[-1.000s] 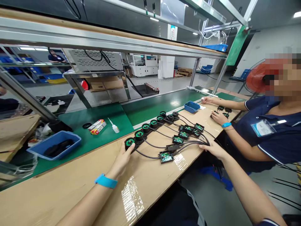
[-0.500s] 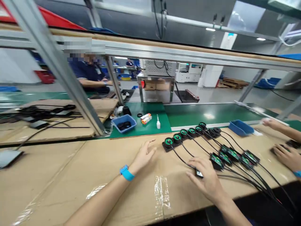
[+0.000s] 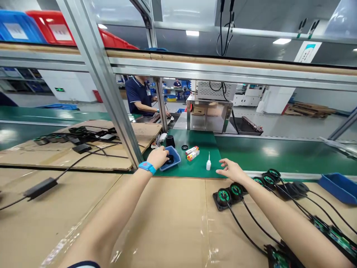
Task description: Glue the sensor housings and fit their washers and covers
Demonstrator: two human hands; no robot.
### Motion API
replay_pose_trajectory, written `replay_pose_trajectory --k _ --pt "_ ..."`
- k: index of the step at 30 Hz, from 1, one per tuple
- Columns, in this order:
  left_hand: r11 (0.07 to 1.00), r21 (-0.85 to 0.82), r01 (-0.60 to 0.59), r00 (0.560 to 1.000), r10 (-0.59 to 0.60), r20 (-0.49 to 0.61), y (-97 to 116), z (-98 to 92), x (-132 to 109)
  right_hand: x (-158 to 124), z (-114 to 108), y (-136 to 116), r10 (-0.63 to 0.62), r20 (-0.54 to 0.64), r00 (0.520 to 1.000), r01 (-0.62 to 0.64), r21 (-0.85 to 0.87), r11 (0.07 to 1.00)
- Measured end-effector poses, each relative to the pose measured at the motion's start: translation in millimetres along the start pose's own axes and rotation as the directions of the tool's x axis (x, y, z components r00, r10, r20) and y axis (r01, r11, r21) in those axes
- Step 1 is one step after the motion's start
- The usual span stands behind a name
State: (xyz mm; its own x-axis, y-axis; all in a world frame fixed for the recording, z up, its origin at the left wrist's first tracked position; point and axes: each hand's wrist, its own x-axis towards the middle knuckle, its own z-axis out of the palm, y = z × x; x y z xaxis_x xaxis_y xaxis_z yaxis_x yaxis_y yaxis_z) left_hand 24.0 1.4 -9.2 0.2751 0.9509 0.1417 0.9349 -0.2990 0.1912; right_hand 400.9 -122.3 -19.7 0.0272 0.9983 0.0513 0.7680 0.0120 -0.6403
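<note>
My left hand [image 3: 158,158], with a blue wristband, reaches into the blue tray [image 3: 174,153] that holds black rings; its fingertips are at the ring parts, and what they grip is hidden. My right hand [image 3: 229,169] hovers with fingers apart and nothing in it, just right of the white dropper bottle [image 3: 208,165]. Below my right forearm, round black units with green boards [image 3: 223,196] stand in a row, with black cables running to open boxes with circuit boards [image 3: 280,258].
Small red-yellow boxes [image 3: 192,153], a black ring [image 3: 184,147] and a black cup [image 3: 170,141] stand on the green mat. A metal post [image 3: 107,85] rises at left. Another blue tray [image 3: 338,188] sits right. A person [image 3: 139,97] works beyond the frame.
My left hand has moved forward to the blue tray. My right hand has left the small black box and cable and moved forward toward the bottle. The view has shifted left.
</note>
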Motion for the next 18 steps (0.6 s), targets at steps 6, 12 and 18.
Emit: replay_pose_trajectory --k 6,12,18 --pt "0.999 0.038 0.020 0.994 -0.024 0.103 7 17.0 24 43 23 5 0.053 0.051 0.997 -0.055 0.030 0.998" --pt "0.999 -0.043 0.028 0.997 -0.025 0.067 3 5.3 24 54 43 0 -0.001 0.117 0.993 -0.012 0.111 0.994" --pt "0.971 -0.226 -0.076 0.997 0.082 0.016 26 -20.7 -30 38 34 -12 0.041 -0.024 0.999 -0.032 0.304 0.952"
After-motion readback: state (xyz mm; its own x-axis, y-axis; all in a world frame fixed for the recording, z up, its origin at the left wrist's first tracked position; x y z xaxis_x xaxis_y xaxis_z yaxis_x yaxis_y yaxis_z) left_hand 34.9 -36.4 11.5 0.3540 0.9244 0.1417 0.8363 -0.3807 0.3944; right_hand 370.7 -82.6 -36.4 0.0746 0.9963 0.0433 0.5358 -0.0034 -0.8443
